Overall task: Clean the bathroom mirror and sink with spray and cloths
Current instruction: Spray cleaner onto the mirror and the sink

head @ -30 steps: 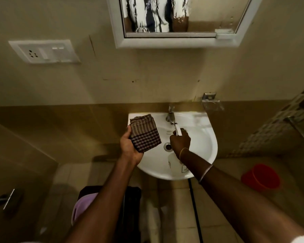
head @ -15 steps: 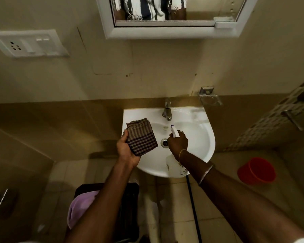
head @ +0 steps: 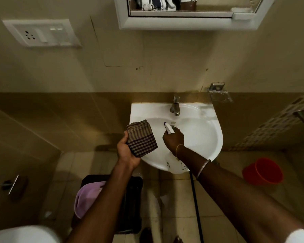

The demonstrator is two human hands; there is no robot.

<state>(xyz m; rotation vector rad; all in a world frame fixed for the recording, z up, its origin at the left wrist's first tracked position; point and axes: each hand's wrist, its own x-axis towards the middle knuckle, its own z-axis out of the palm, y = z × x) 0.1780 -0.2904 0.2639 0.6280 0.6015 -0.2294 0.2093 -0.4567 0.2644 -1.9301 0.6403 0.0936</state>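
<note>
— What does the left hand (head: 127, 151) have hold of?
— A folded checked cloth (head: 141, 137), brown with dark lines. The thumb and fingers are curled round its lower end. It is held up over the left edge of the sink (head: 205, 134).
— And the right hand (head: 174, 139)?
— It is closed tight round the head of a spray bottle (head: 172, 164). The white nozzle with its purple tip sticks out above the knuckles, pointing toward the tap (head: 175, 107) at the sink's back edge. The pale bottle body hangs under the wrist, over the front rim of the basin.
— Does the bottle touch the sink?
— That cannot be told from this angle.
— Where is the mirror (head: 182, 21)?
— It is on the wall above the sink, in a white frame. Only its lower edge is in view, with striped fabric reflected in it.
— What else is around?
— There is a white switch plate (head: 40, 33) on the wall at the upper left. A metal holder (head: 218, 92) is fixed just beside the sink's back-right corner. A red bucket (head: 263, 171) stands on the floor to the right. A lilac plastic thing (head: 88, 199) lies on the floor under the left forearm.
</note>
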